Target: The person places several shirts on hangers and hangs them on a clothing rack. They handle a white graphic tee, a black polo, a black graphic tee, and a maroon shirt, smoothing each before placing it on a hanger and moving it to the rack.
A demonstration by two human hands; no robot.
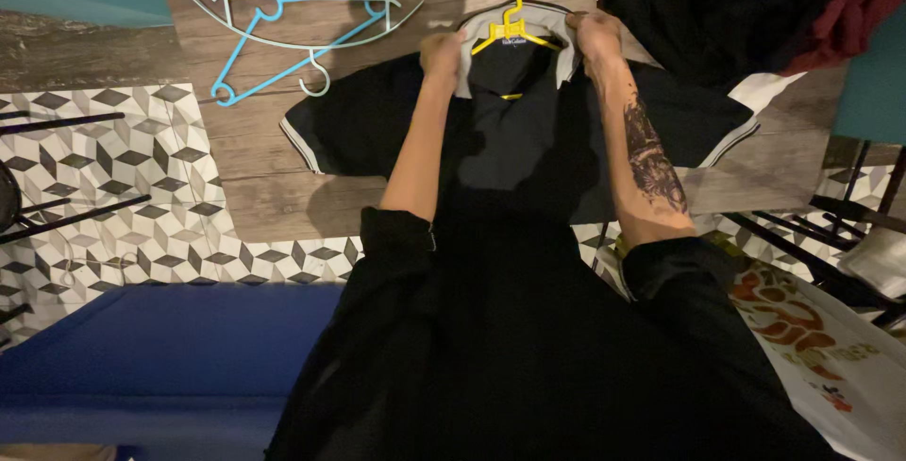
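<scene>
While left hand [442,50], right hand [595,36] pinch shirt collar [528,19], yellow hanger [508,22] inside

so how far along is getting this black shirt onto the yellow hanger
Done: the yellow hanger sits inside the grey collar of the black polo shirt, hook poking out. In hand: left hand and right hand grip the collar. Left: the shirt lies flat on the wooden table, not hung.

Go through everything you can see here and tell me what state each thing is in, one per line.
Black shirt: spread flat on the table, collar held open.
Yellow hanger: partly inside the shirt's neck, hook sticking out.
Left hand: gripping the collar.
Right hand: gripping the collar.
Blue hanger: lying loose on the table.
Pile of dark clothes: heaped, unfolded.
</scene>
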